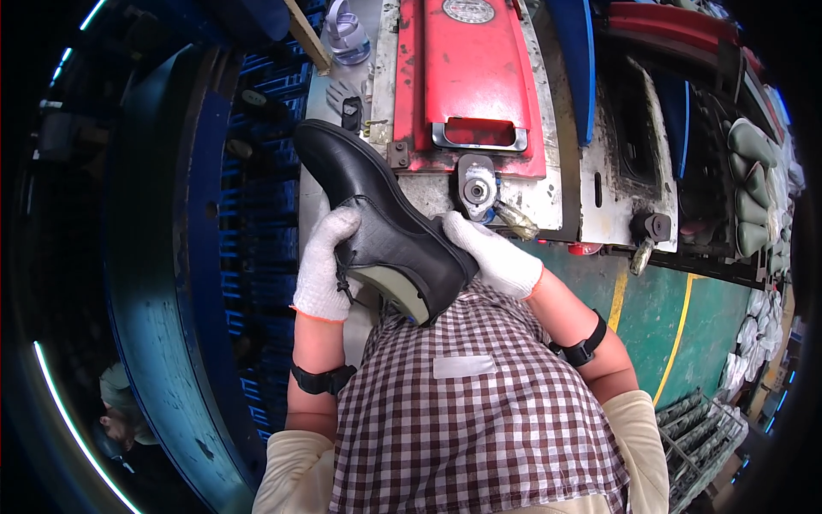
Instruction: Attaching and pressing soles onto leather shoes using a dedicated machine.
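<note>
Head view, single frame. I see both hands in white knit gloves closed around a black leather shoe held up in front of the chest, toe pointing up and away to the left, heel end toward the body.

Left hand: wrapped over the lace side of the upper, fingers curled onto the leather. Right hand: clasping the heel quarter from the other side. Neither hand is open.

Grey-green last visible inside the shoe opening, so I judge the shoe will handle as a stiff, fairly solid piece, not a floppy upper. Leather looks smooth with a slight sheen; probably a bit slippery, though the knit gloves should help. Surface would scuff easily. Best holds, in my judgement: the heel and the waist, where the last backs the leather.

Directly beyond the shoe: red machine with a metal pad at its front edge. Clear plastic jug at top; contents cannot be made out. Rack at far right holds several green lasts. Wire crate at lower right, contents unclear.
</note>
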Tool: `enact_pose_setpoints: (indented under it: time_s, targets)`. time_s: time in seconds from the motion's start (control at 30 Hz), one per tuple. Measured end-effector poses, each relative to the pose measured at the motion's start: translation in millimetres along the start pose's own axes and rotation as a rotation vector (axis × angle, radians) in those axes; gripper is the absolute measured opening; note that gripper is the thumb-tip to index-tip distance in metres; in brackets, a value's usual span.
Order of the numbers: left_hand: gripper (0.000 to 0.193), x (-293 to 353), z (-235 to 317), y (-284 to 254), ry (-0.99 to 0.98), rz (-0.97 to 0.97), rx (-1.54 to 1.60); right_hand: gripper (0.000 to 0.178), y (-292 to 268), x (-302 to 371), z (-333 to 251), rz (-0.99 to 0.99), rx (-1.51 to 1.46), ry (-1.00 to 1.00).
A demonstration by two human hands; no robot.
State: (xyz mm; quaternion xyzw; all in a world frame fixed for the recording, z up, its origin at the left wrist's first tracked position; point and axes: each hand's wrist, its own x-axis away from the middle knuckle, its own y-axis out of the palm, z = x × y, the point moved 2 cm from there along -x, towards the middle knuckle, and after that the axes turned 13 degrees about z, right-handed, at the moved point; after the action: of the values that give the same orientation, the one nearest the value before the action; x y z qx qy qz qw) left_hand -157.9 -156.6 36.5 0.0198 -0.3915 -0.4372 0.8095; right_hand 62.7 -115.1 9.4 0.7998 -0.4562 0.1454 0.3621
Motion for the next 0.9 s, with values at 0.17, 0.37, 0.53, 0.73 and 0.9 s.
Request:
enact_pose_setpoints:
  time_s: [0.17,0.37,0.53,0.73,0.9]
  targets:
    - [0.052,2.9,-5.1,0.1,-0.065,0.035,0.014,0.063,-8.3,-8.1,9.3,0.029,0.133,-0.021]
    - [0.054,5.0,-5.4,-5.4,-0.095,0.031,0.020,0.059,0.6,-3.1,7.9,0.108,0.071,-0.053]
    - [0.043,9.7,-2.0,-2.6,0.031,0.023,0.020,0.059,2.2,-5.6,8.7,0.088,0.098,-0.036]
    - [0.039,10.8,-0.1,-3.3,0.044,0.052,0.014,0.064,-8.4,-15.4,17.7,0.080,0.190,-0.058]
    - [0.036,9.1,2.4,-13.8,-0.013,0.091,0.020,0.061,2.3,0.5,6.1,-0.162,0.055,-0.050]
